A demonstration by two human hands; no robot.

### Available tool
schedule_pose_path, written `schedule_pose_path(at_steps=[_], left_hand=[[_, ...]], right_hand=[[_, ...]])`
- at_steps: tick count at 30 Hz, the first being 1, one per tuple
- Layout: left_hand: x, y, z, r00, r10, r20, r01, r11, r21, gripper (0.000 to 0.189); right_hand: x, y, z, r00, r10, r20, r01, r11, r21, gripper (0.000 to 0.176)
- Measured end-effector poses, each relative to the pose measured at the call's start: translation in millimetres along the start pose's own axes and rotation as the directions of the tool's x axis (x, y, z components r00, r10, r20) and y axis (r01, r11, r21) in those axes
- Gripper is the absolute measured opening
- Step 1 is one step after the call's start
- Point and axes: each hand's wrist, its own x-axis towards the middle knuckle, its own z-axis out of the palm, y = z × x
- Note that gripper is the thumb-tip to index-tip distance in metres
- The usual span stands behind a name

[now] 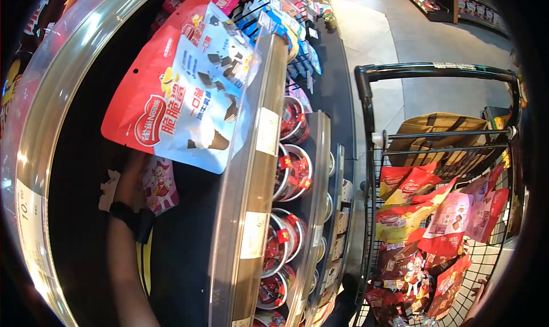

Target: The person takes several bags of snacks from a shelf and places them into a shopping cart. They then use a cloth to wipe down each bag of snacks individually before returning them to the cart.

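Observation:
My left arm reaches up into a shelf bay, with a black watch [135, 219] on the wrist. My left hand [132, 166] is mostly hidden behind a large red and blue snack bag [183, 87] and holds it tilted in the air above the shelf. A smaller pink packet [160, 184] lies just beside the wrist. At the bottom right edge a sliver of my right hand [478, 299] shows next to the shopping cart's wire side. Its fingers are cut off by the frame.
A shopping cart [434, 71] stands on the right, full of red, yellow and pink snack bags [434, 224], with a brown paper bag [440, 132] at its far end. Shelf edges with price tags [267, 131] and round tubs [291, 172] run down the middle. The aisle floor [389, 35] lies beyond.

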Motion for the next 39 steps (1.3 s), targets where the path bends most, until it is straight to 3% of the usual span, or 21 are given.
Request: schedule_pose_path(at_steps=[5, 6, 8, 10, 17, 19, 21, 22, 28, 29, 31, 32, 34, 36, 38, 39], left_hand=[[-8.5, 12.6, -16.8, 0.998, 0.038, -0.041, -0.036, 0.998, 0.058, 0.045], [-16.2, 12.5, -23.1, 0.998, 0.046, -0.052, -0.042, 0.996, 0.074, 0.044], [-25.5, 20.6, -39.4, 0.995, 0.072, -0.075, -0.065, 0.994, 0.087, 0.042], [-34.9, 22.7, -57.2, 0.992, 0.086, -0.091, -0.078, 0.994, 0.079, 0.04], [-178.7, 32.6, -86.3, 0.958, 0.048, -0.281, -0.097, 0.982, -0.164, 0.038], [-224.7, 38.4, -80.1, 0.946, 0.005, -0.324, -0.094, 0.961, -0.262, 0.037], [-271.3, 49.9, -78.2, 0.934, -0.032, -0.356, -0.102, 0.931, -0.351, 0.037], [-294.8, 56.3, -77.5, 0.926, -0.052, -0.375, -0.109, 0.912, -0.395, 0.037], [-410.0, 103.5, -72.9, 0.904, -0.148, -0.401, -0.155, 0.762, -0.629, 0.035], [-424.4, 111.9, -75.5, 0.902, -0.158, -0.401, -0.169, 0.728, -0.665, 0.035], [-451.1, 128.7, -79.1, 0.897, -0.177, -0.404, -0.203, 0.648, -0.734, 0.035], [-465.1, 135.5, -79.6, 0.899, -0.178, -0.401, -0.217, 0.614, -0.759, 0.035], [-490.4, 153.5, -82.8, 0.904, -0.18, -0.387, -0.238, 0.539, -0.808, 0.034], [-520.6, 164.6, -84.2, 0.907, -0.183, -0.38, -0.259, 0.469, -0.844, 0.034], [-551.3, 173.6, -85.8, 0.907, -0.163, -0.389, -0.295, 0.414, -0.861, 0.034], [-565.0, 177.9, -86.8, 0.904, -0.147, -0.401, -0.316, 0.402, -0.859, 0.033]], right_hand=[[-6.0, -17.5, -0.6, 0.998, -0.059, 0.007, 0.059, 0.997, 0.049, 0.047], [34.4, 82.5, 33.9, 0.972, -0.227, -0.058, 0.234, 0.913, 0.334, 0.033], [37.9, 93.6, 36.0, 0.968, -0.252, -0.019, 0.244, 0.912, 0.329, 0.034], [32.3, 83.2, 40.5, 0.959, -0.275, -0.072, 0.283, 0.893, 0.349, 0.034], [7.9, 11.4, 21.2, 0.963, -0.236, 0.127, 0.176, 0.914, 0.365, 0.031], [16.2, 37.2, 38.9, 0.948, -0.316, 0.044, 0.268, 0.862, 0.43, 0.031], [-9.3, 9.1, 20.6, 0.897, -0.424, -0.121, 0.428, 0.772, 0.469, 0.03], [-44.1, -50.5, -16.2, 0.86, -0.468, -0.202, 0.505, 0.732, 0.456, 0.029], [-28.3, -11.7, -8.3, 0.783, -0.568, -0.252, 0.618, 0.667, 0.417, 0.03], [-25.2, -0.4, 0.5, 0.778, -0.577, -0.247, 0.624, 0.665, 0.411, 0.03], [4.8, 34.6, 29.5, 0.877, -0.481, 0.02, 0.399, 0.75, 0.527, 0.032], [-1.6, 30.0, 24.0, 0.895, -0.445, 0.027, 0.373, 0.782, 0.5, 0.03], [-1.1, 35.2, 24.5, 0.864, -0.504, -0.007, 0.443, 0.751, 0.49, 0.031], [-7.3, 29.8, 9.6, 0.859, -0.497, 0.123, 0.362, 0.759, 0.541, 0.033], [-3.7, 39.8, 15.9, 0.791, -0.611, 0.023, 0.551, 0.728, 0.408, 0.036], [-2.8, 43.8, 16.8, 0.811, -0.577, 0.099, 0.482, 0.754, 0.446, 0.038]])
